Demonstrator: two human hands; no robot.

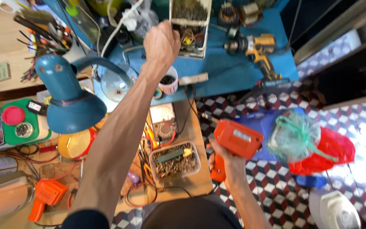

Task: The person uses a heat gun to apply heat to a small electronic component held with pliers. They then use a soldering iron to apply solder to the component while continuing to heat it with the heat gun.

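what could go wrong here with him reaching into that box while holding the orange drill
1. The left hand reaches far across the bench into the white parts box; the forearm passes right beside the blue desk lamp and could knock it.
2. The right hand holds the orange power tool off the bench edge, above the tiled floor; a loosened grip might drop it.
3. Loose wires beside the clear tub of small parts could snag the arm on its way back.

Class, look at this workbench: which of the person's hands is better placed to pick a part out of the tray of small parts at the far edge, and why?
Probably the left hand: it is stretched out to the parts tray, its fingers at the tray's lower compartment. The right hand is near the body, its grip closed on an orange power tool.
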